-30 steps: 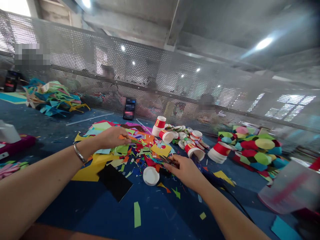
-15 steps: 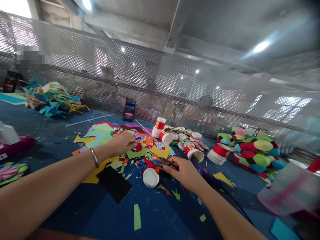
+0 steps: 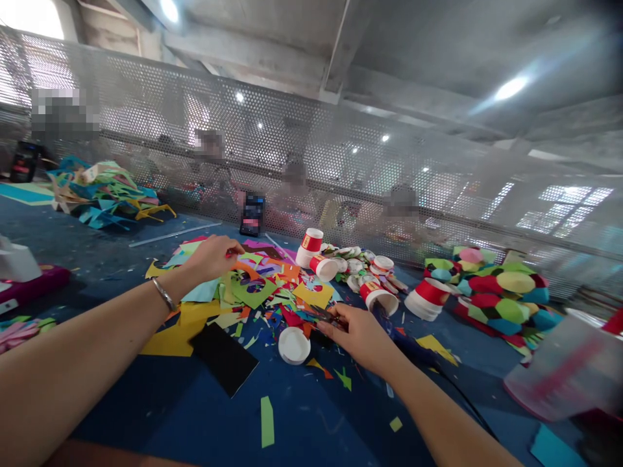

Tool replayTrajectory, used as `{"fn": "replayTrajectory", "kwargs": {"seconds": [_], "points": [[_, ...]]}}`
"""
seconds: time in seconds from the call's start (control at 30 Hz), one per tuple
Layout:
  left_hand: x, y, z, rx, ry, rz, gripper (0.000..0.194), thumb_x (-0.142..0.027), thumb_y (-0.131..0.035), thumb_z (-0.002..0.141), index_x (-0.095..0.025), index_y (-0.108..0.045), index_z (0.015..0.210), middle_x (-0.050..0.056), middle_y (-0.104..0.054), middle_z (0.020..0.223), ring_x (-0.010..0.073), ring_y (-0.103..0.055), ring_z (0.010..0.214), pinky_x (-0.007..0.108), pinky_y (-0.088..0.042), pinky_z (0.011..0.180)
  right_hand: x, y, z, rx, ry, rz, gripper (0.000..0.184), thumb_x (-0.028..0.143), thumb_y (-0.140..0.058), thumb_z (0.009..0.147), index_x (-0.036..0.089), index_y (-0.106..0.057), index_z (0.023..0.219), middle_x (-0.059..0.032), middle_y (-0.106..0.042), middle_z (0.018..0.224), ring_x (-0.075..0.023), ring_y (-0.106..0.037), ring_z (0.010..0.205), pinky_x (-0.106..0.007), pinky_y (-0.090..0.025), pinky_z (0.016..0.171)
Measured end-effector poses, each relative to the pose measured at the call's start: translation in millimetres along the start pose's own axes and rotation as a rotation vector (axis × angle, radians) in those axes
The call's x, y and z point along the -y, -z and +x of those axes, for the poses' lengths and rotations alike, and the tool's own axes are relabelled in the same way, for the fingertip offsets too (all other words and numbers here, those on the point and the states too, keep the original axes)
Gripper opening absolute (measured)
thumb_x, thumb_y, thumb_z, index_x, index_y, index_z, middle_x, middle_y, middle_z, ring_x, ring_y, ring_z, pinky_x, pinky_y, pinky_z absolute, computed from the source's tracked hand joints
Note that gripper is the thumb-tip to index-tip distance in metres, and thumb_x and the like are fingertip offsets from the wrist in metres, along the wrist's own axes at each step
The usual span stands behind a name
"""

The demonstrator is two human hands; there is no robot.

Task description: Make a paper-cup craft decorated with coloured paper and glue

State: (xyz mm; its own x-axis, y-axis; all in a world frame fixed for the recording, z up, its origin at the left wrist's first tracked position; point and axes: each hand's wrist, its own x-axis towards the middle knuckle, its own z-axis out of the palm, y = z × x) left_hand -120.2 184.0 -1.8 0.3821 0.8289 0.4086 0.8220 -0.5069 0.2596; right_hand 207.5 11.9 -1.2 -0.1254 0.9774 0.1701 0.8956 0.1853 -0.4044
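My left hand reaches over a heap of coloured paper scraps on the blue table. Its fingers are curled and pinched at the far side of the heap, on a paper scrap near an orange piece. A metal bangle is on that wrist. My right hand rests nearer me, closed around dark scissors whose blades point left towards the heap. A white cup lies upside down just left of the scissors.
A black sheet lies in front of the heap. Red-and-white paper cups and a cup stack sit behind; coloured paper shapes at right. A perforated screen bounds the table, with people behind. A clear tub stands at right.
My left hand has drawn back to the left and farther across the heap, shifting green and orange scraps. My right hand with the scissors has stayed put.
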Motion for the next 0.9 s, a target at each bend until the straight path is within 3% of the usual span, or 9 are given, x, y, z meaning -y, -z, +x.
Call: {"fn": "replayTrajectory", "kwargs": {"seconds": [0.13,0.23,0.37,0.5,0.77,0.9], "points": [[14,12.0,1,0.028,0.059,-0.019,0.032,-0.033,-0.055,0.081,-0.025,-0.074,0.104,0.005,-0.076,0.107,0.0249,-0.065,0.100,0.031,-0.045,0.084,0,0,1,0.010,0.004,-0.008,0.030,0.050,-0.058,0.089,0.021,-0.064,0.083,-0.0026,-0.064,0.068,-0.0194,-0.057,0.062,-0.029,-0.030,0.055],[33,28.1,0,0.012,0.151,-0.034,0.036,-0.038,-0.051,0.086,-0.021,-0.072,0.110,0.005,-0.076,0.101,0.0238,-0.066,0.089,0.030,-0.044,0.074,0,1,1,0.004,0.008,-0.016,0.031,0.050,-0.057,0.089,0.021,-0.062,0.080,-0.0018,-0.061,0.066,-0.0190,-0.055,0.061,-0.029,-0.030,0.054],[49,33.8,-6,0.184,0.117,-0.105,0.031,-0.040,-0.062,0.081,-0.015,-0.073,0.096,0.001,-0.075,0.083,0.0185,-0.062,0.077,0.026,-0.043,0.070,1,1,0,0.006,0.014,-0.014,0.031,0.050,-0.058,0.089,0.021,-0.061,0.078,-0.0020,-0.063,0.068,-0.0190,-0.057,0.063,-0.029,-0.030,0.055],[49,22.9,-10,0.325,0.058,-0.166,0.035,-0.041,-0.073,0.071,-0.015,-0.072,0.095,0.000,-0.074,0.085,0.0164,-0.061,0.078,0.023,-0.044,0.070,1,0,0,0.010,0.004,-0.017,0.030,0.049,-0.058,0.090,0.021,-0.062,0.080,-0.0021,-0.063,0.066,-0.0190,-0.057,0.061,-0.029,-0.030,0.054],[44,24.7,-12,0.371,0.105,-0.176,0.047,-0.050,-0.068,0.076,-0.012,-0.067,0.104,0.000,-0.070,0.073,0.0152,-0.058,0.068,0.023,-0.040,0.060,1,1,0,0.019,0.002,-0.022,0.031,0.050,-0.058,0.090,0.021,-0.062,0.080,-0.0013,-0.062,0.065,-0.0190,-0.057,0.062,-0.029,-0.031,0.054],[37,33.9,-15,0.375,0.080,-0.136,0.062,-0.055,-0.072,0.071,-0.014,-0.065,0.117,0.006,-0.072,0.096,0.0191,-0.061,0.083,0.024,-0.044,0.070,0,0,0,0.015,0.001,-0.023,0.032,0.051,-0.058,0.089,0.021,-0.063,0.080,-0.0009,-0.061,0.064,-0.0186,-0.056,0.060,-0.029,-0.030,0.054]]}}
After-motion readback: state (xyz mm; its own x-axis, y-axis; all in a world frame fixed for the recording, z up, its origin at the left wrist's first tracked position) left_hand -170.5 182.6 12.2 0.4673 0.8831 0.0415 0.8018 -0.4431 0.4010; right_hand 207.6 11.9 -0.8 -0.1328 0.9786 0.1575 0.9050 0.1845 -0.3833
